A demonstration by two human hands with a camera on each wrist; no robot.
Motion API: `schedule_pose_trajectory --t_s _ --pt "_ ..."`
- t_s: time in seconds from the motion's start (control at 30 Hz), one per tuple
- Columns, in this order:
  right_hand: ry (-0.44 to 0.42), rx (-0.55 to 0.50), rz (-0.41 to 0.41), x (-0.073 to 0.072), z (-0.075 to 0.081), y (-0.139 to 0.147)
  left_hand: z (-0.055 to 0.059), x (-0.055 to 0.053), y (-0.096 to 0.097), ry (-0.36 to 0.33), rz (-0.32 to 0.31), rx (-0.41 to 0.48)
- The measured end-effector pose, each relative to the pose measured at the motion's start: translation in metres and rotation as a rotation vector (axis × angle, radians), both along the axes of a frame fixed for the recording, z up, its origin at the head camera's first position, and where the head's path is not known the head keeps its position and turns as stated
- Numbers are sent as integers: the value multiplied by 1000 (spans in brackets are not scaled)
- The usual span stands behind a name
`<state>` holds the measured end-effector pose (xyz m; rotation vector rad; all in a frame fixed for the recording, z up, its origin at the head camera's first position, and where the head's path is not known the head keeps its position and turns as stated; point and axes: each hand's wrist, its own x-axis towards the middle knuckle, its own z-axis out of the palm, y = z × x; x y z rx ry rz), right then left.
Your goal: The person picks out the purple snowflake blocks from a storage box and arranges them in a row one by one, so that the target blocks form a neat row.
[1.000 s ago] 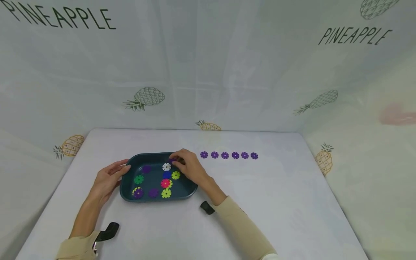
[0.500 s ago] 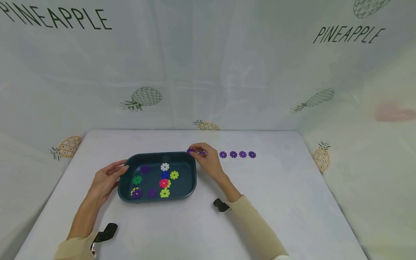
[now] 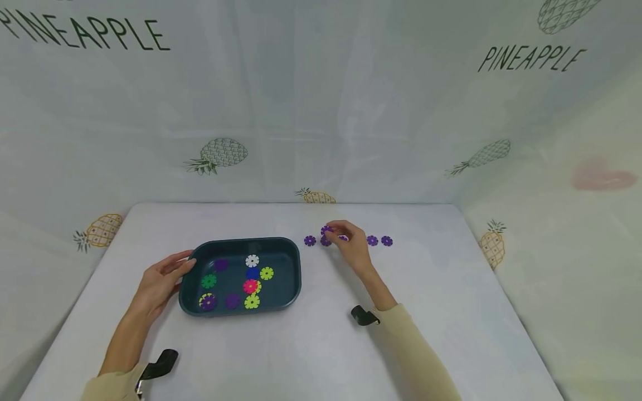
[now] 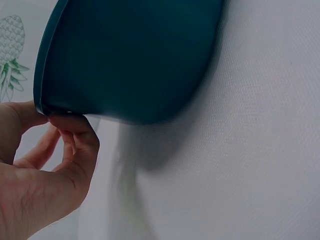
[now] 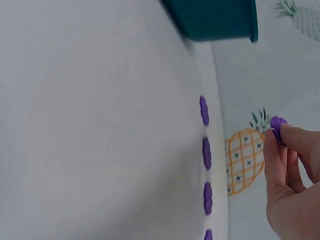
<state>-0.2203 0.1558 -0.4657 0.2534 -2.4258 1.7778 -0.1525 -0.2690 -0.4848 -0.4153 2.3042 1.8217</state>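
Observation:
My left hand [image 3: 159, 283] pinches the left rim of a dark teal tray [image 3: 296, 278]; in the left wrist view thumb and fingers [image 4: 82, 145] meet at its lip. Inside lie flower-shaped discs: a white disc [image 3: 252, 260], a green disc [image 3: 208, 280], a pink disc [image 3: 249, 286], a blue one, and several yellow and purple ones. My right hand [image 3: 353, 248] pinches a purple flower disc [image 3: 326, 230] between thumb and fingertips, raised above a row of purple discs [image 3: 310, 240] right of the tray. The hand covers part of that row.
The row of purple discs runs rightward to its end disc [image 3: 387, 241], near the far edge of the white table [image 3: 281, 356]. A pale curtain [image 3: 321, 100] with pineapple prints hangs behind and at the sides. A black wrist mount [image 3: 364, 316] sits by each sleeve.
My right hand has carried the purple disc from the tray's right end over the rim and rightward along the row. My left hand still holds the tray's rim.

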Motion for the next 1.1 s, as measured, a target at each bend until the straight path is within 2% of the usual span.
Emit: schedule_pose_trajectory --t_s 0.07,0.3,0.43,0.77,0.9,1.1 --pt "-12 -20 -11 4 9 8 0 0 0 0 -1 0" --pt "-76 -67 -81 3 7 40 0 0 2 9 2 -1" --pt "-70 -65 -126 3 5 56 0 -1 2 20 5 11" --pt "-150 -150 -330 6 3 89 -1 -1 2 11 9 -10" --pt "-146 -138 -366 3 -7 104 0 0 1 17 5 -20" --pt "-120 -98 -439 -7 -36 132 0 2 -1 9 5 6"
